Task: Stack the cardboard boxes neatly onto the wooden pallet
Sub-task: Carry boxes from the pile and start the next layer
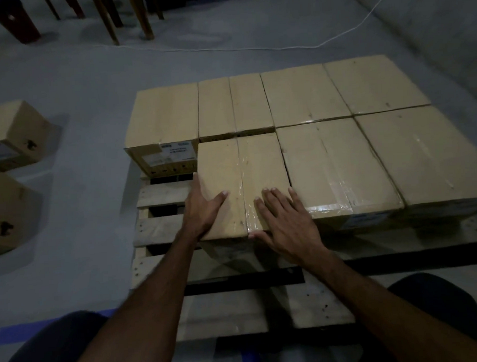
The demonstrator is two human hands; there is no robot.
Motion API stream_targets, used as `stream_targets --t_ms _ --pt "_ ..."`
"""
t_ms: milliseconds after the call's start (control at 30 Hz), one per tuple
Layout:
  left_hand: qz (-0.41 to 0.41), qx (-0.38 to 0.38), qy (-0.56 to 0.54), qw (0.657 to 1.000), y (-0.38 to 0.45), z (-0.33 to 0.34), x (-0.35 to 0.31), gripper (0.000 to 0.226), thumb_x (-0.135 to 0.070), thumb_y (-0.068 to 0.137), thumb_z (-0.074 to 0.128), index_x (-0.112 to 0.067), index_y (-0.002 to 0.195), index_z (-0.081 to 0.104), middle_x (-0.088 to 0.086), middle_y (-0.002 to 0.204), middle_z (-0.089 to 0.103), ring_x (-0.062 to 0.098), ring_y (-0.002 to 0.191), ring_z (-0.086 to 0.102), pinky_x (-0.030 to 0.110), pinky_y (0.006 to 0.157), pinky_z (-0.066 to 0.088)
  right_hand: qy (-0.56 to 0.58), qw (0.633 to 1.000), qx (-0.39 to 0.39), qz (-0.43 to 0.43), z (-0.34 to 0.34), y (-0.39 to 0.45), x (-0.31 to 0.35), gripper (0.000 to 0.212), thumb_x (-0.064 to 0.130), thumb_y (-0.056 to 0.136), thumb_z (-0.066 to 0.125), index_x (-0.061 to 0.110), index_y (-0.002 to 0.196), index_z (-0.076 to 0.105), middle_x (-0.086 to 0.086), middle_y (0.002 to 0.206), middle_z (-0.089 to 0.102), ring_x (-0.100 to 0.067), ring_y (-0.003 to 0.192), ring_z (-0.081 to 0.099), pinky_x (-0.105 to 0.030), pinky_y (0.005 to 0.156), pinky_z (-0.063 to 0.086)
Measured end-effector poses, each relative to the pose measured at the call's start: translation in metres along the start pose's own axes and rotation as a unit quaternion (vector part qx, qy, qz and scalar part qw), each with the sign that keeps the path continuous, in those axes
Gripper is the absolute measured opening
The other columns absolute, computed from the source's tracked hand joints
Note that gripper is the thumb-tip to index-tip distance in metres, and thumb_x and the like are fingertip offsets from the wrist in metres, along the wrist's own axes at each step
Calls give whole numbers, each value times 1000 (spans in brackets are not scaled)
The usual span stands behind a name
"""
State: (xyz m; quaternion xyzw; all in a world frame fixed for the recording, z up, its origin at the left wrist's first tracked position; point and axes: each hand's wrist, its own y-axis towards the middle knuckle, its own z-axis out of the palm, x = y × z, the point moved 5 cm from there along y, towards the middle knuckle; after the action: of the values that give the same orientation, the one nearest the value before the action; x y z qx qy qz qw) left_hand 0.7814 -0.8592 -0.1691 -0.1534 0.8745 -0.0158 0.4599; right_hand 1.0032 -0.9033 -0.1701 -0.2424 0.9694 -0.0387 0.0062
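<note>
On the front left portion of the wooden pallet [161,193], a taped cardboard box [243,180] sits under both hands. It is the near box of the third column from the right, touching the larger box [338,168] on its right and the box [234,107] behind it. Its long axis runs front to back, away from the person, with the tape seam along that axis; the top face is level as far as the view shows.

The left hand [203,209] cups the box's near left corner, thumb laid on the top and fingers down the left side. The right hand [285,219] lies flat on the top near the front edge, fingers straight and spread, gripping nothing.

Judgement: the step in hand is seating and squaring this box within the first layer. Six boxes are on the pallet; the slot at front left, before the labelled box [161,121], remains bare slats. At least two more boxes [11,133] wait on the floor [77,78] to the left.

The box's near edge appears to sit slightly behind the front edges of the boxes to its right, though lens distortion makes this uncertain. The next move, as judged, calls for releasing this box and fetching one from the floor, turned with its long axis front to back to fill the open slot.

A white cable [226,47] crosses the floor beyond the pallet; furniture legs [107,19] stand at the far edge.
</note>
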Motion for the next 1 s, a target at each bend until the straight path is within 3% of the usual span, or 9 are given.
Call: stream_targets --t_ms 400,533,633,733,867,1000 --pt "-4 -3 0 1000 12 8 2 103 -48 91 75 -23 165 9 11 163 34 34 144 40 56 115 38 9 1000 -3 0 1 4 -9 98 86 94 6 19 164 24 -14 171 17 -32 159 12 -58 127 0" --pt "19 -31 105 994 22 6 -5 102 -60 89 70 -28 165 11 9 167 21 34 150 27 61 118 33 18 1000 -6 -2 1 5 -12 100 89 92 10 22 164 24 -12 172 15 -30 160 11 -59 127 2" --pt "94 -49 233 967 51 11 -35 94 -66 93 60 -24 165 17 9 172 9 33 158 9 57 126 19 32 999 -1 -22 -2 13 -12 104 93 88 12 23 165 22 -11 173 11 -29 160 7 -58 127 0" --pt "163 1 351 922 101 26 -68 92 -74 94 46 -22 165 18 10 174 6 32 160 3 57 127 7 25 998 20 -63 -8 25 -13 106 95 86 11 25 166 13 -9 174 3 -28 161 -1 -56 128 1" --pt "191 66 439 875 158 41 -98 96 -81 91 40 -22 164 20 10 173 9 33 159 7 61 125 9 21 993 38 -108 -11 39 -15 110 97 83 17 25 165 9 -8 174 3 -27 160 0 -52 129 4" --pt "216 84 445 865 174 55 -100 94 -82 91 35 -20 161 27 11 169 24 32 154 24 62 122 21 22 988 38 -146 -14 49 -18 116 99 80 21 20 165 9 -8 174 5 -27 160 2 -52 129 7"
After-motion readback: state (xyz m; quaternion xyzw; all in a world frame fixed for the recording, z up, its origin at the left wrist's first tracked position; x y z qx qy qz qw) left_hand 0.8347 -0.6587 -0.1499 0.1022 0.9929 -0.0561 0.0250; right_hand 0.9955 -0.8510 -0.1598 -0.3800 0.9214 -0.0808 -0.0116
